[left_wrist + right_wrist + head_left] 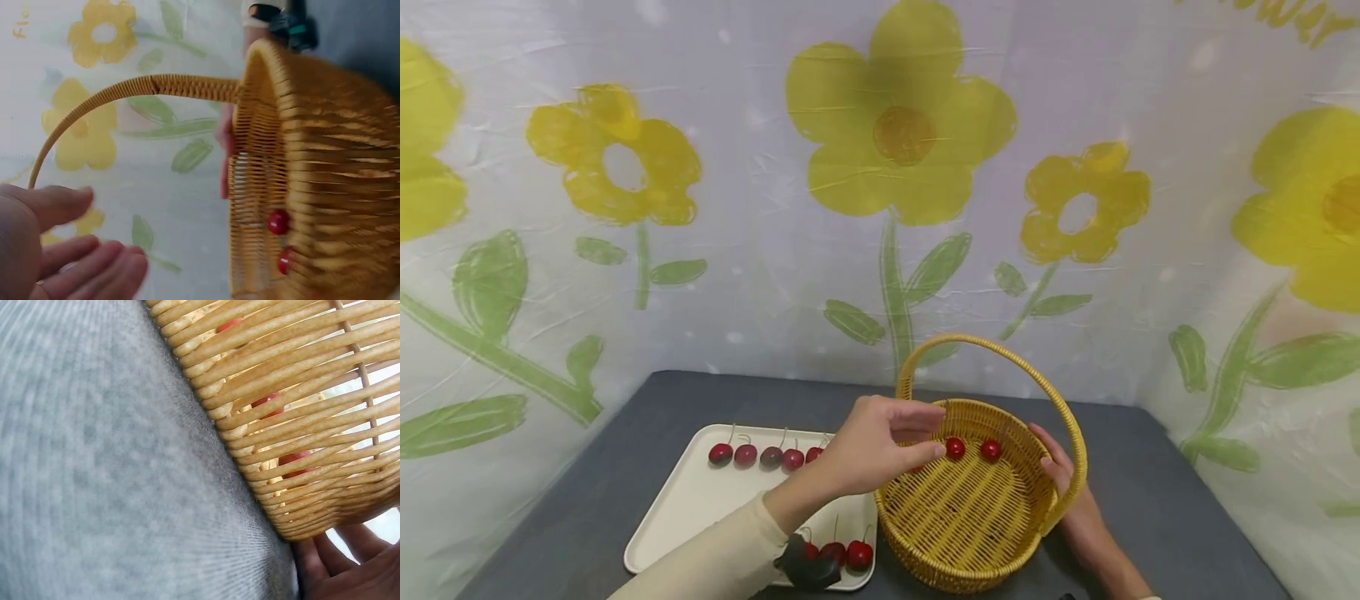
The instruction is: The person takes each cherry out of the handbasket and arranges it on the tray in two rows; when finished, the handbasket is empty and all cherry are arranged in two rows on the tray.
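Note:
A yellow wicker basket (970,517) with a tall arched handle stands at the right of the table. Inside it lie cherries (991,451), one partly hidden behind my left hand. My left hand (880,446) hovers over the basket's left rim, thumb and fingers apart with nothing between them. In the left wrist view its fingers (94,265) look relaxed and bare. My right hand (1071,492) holds the basket's right side at the rim; in the right wrist view its fingers (344,556) lie against the outside of the weave.
Left of the basket is a white tray (677,508). A row of stemmed cherries (771,457) lines its far side, and more cherries (859,555) sit at its near right corner, partly behind the left wrist's dark camera (808,567). A flower-printed curtain (760,250) hangs behind the grey table (1142,475).

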`<state>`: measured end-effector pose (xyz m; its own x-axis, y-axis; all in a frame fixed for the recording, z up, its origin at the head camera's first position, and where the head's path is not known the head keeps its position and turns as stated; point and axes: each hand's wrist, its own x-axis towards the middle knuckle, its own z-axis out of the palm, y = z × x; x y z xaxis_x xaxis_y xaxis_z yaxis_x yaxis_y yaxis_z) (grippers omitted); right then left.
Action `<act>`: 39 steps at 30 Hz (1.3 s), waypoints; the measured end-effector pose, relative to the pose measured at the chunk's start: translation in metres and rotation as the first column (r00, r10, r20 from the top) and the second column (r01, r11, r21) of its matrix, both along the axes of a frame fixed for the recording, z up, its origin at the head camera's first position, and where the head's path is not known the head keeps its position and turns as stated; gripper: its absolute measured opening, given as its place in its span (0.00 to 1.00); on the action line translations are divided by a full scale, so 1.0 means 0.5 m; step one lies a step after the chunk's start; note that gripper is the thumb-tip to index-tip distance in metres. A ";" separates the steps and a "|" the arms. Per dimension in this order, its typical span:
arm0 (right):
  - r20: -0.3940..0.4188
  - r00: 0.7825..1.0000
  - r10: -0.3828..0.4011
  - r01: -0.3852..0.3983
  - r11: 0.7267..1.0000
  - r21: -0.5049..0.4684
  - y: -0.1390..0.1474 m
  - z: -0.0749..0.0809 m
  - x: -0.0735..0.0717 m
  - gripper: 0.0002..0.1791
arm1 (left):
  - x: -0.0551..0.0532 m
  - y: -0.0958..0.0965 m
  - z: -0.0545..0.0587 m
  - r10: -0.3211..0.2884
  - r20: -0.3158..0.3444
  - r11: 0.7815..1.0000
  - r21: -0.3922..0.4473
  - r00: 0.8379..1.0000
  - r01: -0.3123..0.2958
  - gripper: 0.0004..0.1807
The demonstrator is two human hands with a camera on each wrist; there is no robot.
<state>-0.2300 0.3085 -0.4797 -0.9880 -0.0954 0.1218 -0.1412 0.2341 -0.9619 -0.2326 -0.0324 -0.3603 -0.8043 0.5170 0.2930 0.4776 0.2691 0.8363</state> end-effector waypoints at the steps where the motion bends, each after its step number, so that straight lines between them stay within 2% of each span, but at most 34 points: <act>1: -0.001 1.000 0.000 0.000 1.000 0.002 0.000 0.000 0.001 0.30 | -0.007 0.017 0.007 0.014 -0.011 0.999 -0.033 1.000 -0.015 0.22; 4: 0.000 1.000 -0.007 0.007 1.000 0.015 -0.001 0.000 0.002 0.30 | -0.032 0.064 0.025 0.038 -0.040 0.986 -0.159 0.998 -0.043 0.21; 7: 0.009 1.000 -0.018 0.017 0.999 0.031 -0.002 0.000 0.002 0.30 | -0.059 0.104 0.036 0.045 -0.053 0.957 -0.283 0.998 -0.058 0.20; 9: 0.012 1.000 -0.024 0.024 0.999 0.036 -0.003 0.001 0.003 0.29 | -0.078 0.126 0.036 0.051 -0.084 0.924 -0.374 0.995 -0.078 0.19; 11: 0.013 1.000 -0.028 0.027 0.999 0.040 -0.004 0.003 0.001 0.29 | -0.097 0.144 0.032 0.047 -0.115 0.880 -0.465 0.992 -0.096 0.14; 14: 0.017 1.000 -0.026 0.025 0.999 0.031 -0.004 0.002 0.000 0.29 | -0.122 0.167 0.020 0.055 -0.147 0.811 -0.570 0.988 -0.130 0.14; 16: 0.019 1.000 -0.024 0.023 0.999 0.025 -0.004 0.002 0.000 0.29 | -0.136 0.183 0.011 0.057 -0.142 0.776 -0.616 0.988 -0.134 0.16; 20: 0.020 1.000 -0.018 0.018 1.000 0.011 -0.004 0.002 0.000 0.29 | -0.156 0.214 -0.005 0.093 -0.146 0.727 -0.666 0.985 -0.167 0.18; 22: 0.019 1.000 -0.017 0.017 1.000 0.008 -0.005 0.003 -0.001 0.29 | -0.163 0.227 -0.014 0.109 -0.158 0.711 -0.677 0.981 -0.188 0.18; 25: 0.020 1.000 -0.019 0.019 1.000 0.003 -0.005 0.002 -0.002 0.29 | -0.168 0.241 -0.026 0.137 -0.143 0.696 -0.690 0.980 -0.198 0.14; 30: 0.008 1.000 -0.024 0.024 1.000 0.000 -0.003 -0.004 -0.003 0.29 | -0.163 0.256 -0.036 0.157 -0.086 0.633 -0.756 0.984 -0.167 0.04; 32: 0.005 1.000 -0.022 0.022 1.000 -0.003 -0.003 -0.004 -0.002 0.29 | -0.162 0.259 -0.043 0.162 -0.065 0.616 -0.773 0.985 -0.153 0.02; 36: 0.005 1.000 -0.020 0.020 1.000 -0.001 -0.003 -0.002 -0.001 0.29 | -0.174 0.271 -0.067 0.147 -0.059 0.580 -0.804 0.987 -0.134 0.08; 38: 0.005 1.000 -0.021 0.021 1.000 -0.001 -0.002 -0.001 0.000 0.29 | -0.191 0.280 -0.083 0.099 -0.071 0.550 -0.827 0.993 -0.114 0.13; 39: 0.005 1.000 -0.025 0.025 1.000 0.001 -0.002 -0.001 0.000 0.29 | -0.198 0.284 -0.091 0.077 -0.074 0.544 -0.833 0.994 -0.104 0.14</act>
